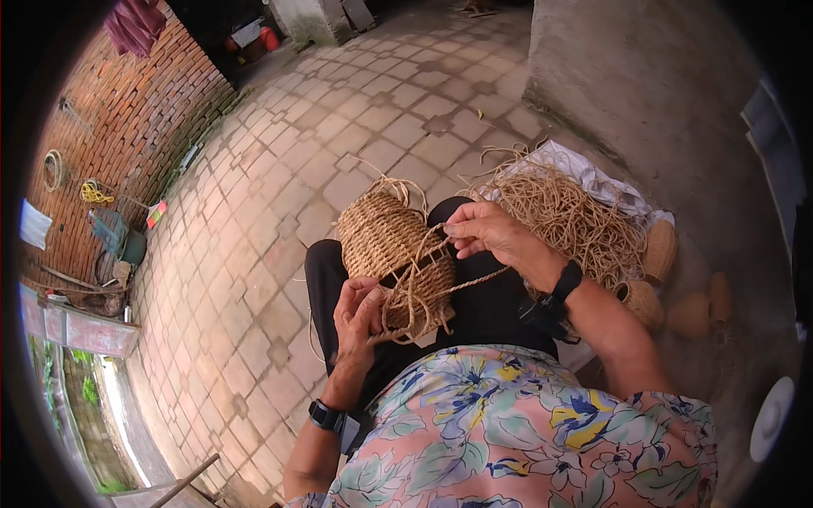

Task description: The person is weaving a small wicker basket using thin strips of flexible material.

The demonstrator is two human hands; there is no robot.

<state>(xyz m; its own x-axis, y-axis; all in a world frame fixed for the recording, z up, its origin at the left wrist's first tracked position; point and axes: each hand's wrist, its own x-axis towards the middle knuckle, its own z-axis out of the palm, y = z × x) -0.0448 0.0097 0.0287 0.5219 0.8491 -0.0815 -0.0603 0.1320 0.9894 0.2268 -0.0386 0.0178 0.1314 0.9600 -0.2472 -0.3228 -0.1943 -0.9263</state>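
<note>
A woven straw-rope basket [381,229] lies on its side across my lap on dark trousers [322,271], with loose strands [411,305] looping around its lower end. My left hand [357,317] has its fingers curled on that lower end, gripping the basket among the loops. My right hand [491,237], at the basket's upper right, pinches a strand of straw rope [440,233] between thumb and fingers. A length of rope runs from the basket toward the right under that hand.
To my right, a tangled rope heap [567,212] lies on white sacking [584,161], beside several woven pieces [660,250] near a grey wall [644,85]. Paving [237,212] surrounds me. A brick wall [127,110] with hung coils and tools stands at left; a pole [186,478] juts in lower left.
</note>
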